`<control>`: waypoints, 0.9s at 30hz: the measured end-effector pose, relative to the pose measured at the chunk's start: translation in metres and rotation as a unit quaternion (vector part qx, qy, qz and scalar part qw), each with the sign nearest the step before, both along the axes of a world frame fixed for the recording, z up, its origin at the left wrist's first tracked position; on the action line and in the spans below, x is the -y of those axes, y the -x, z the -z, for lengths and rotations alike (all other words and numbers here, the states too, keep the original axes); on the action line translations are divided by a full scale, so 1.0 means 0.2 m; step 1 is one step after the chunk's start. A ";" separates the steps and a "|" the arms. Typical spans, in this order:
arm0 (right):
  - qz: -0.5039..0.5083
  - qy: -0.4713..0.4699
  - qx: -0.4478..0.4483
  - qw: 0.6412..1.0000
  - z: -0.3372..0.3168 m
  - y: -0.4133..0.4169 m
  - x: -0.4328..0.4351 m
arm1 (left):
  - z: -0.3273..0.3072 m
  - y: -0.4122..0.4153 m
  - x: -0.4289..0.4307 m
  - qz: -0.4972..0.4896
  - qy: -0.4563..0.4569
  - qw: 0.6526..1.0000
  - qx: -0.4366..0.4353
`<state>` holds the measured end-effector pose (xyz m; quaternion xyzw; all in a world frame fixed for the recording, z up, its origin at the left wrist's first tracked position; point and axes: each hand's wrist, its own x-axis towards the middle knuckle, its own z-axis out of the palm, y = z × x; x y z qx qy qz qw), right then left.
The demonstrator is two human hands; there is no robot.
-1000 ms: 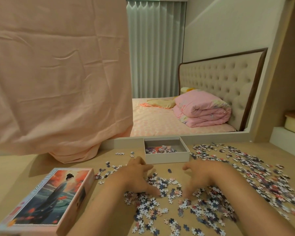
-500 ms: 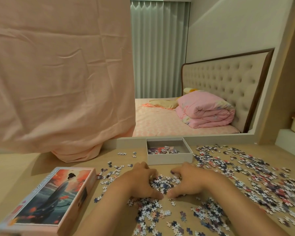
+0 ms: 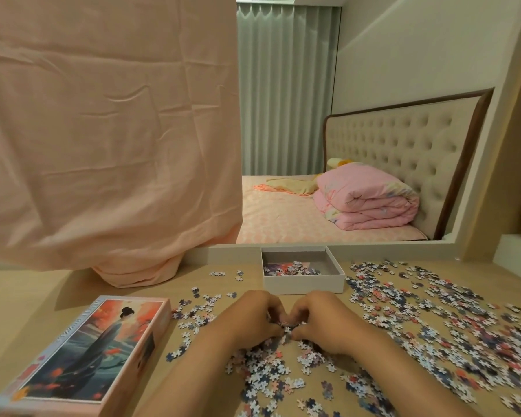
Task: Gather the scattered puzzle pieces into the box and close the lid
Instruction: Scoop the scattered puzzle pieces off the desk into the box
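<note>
Head view: we cup left hand and right hand round puzzle pieces just before the box, to scoop them in.

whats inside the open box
A small heap of puzzle pieces lies toward the left of the box; the right part looks bare. Its near wall hides the floor's front strip.

At lower centre, a clump of puzzle pieces is cupped between the left hand and the right hand, fingers curled inward. Just above, the open box is seen holding a few pieces. The lid is laid at lower left.
</note>
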<state>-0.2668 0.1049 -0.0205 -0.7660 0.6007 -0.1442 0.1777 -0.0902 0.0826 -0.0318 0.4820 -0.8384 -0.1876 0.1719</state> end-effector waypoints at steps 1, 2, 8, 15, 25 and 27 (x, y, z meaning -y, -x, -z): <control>0.003 0.001 0.009 1.000 0.00 0.01 0.01 | 0.00 0.00 0.00 0.000 -0.003 1.000 -0.015; 0.004 0.003 0.020 1.000 0.00 0.02 0.01 | 0.01 0.00 0.01 -0.001 -0.007 0.999 -0.032; 0.009 -0.007 0.092 0.996 -0.09 0.07 0.08 | -0.05 0.02 0.07 -0.022 -0.013 0.992 -0.120; 0.027 0.072 0.095 0.992 -0.37 0.15 0.35 | -0.31 0.13 0.36 -0.032 0.039 0.990 -0.130; 0.005 0.060 0.047 0.997 -0.20 0.18 0.59 | -0.19 0.22 0.55 -0.038 0.011 0.997 -0.070; -0.004 0.064 0.039 0.997 -0.17 0.20 0.59 | -0.17 0.21 0.53 -0.023 0.015 0.997 -0.078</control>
